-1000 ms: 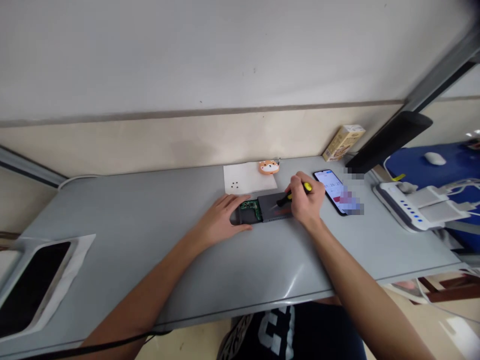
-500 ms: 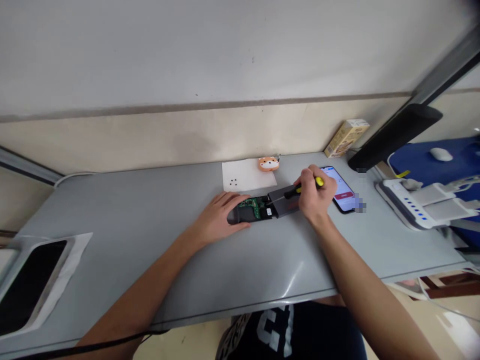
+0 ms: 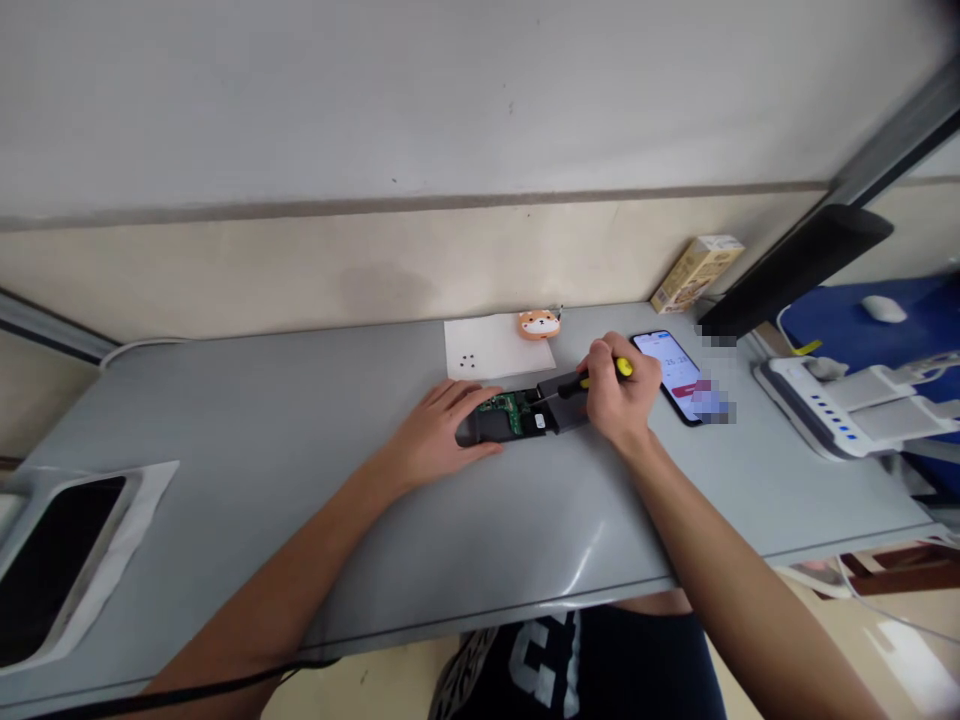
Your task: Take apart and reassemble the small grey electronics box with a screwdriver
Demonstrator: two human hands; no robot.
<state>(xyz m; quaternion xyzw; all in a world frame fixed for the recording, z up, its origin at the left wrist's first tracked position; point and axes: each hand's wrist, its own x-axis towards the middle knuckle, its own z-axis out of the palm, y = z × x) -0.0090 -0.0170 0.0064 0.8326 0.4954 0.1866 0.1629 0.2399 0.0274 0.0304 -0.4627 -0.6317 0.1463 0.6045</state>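
A person works at a grey table (image 3: 285, 410), both bare hands over an opened black case (image 3: 491, 428) that lies flat near the middle of the surface. The case's long axis runs left to right, its right end tipped slightly toward the wall (image 3: 300, 268). The left hand (image 3: 431, 432) curves round the left end, thumb on the near edge and fingers on the far one. The right hand (image 3: 624, 390) is closed round the black-and-yellow handle of a screwdriver (image 3: 574, 388), whose shaft slants down and left toward the green circuit board (image 3: 516, 410); whether the tip touches anything cannot be told.

A dark grey cover (image 3: 562, 412) sits at the case's right end, angled a little farther toward the wall and partly hidden by the right hand. Just beyond the case, a white paper (image 3: 491, 345) bears four small dark bits (image 3: 472, 356) and an orange case with an animal face (image 3: 538, 325). A lit phone (image 3: 667, 370) lies just past the right hand. Toward the viewer, a broad strip of tabletop separates the case from the front edge; a wider stretch reaches left toward a dark-screened device (image 3: 64, 565).
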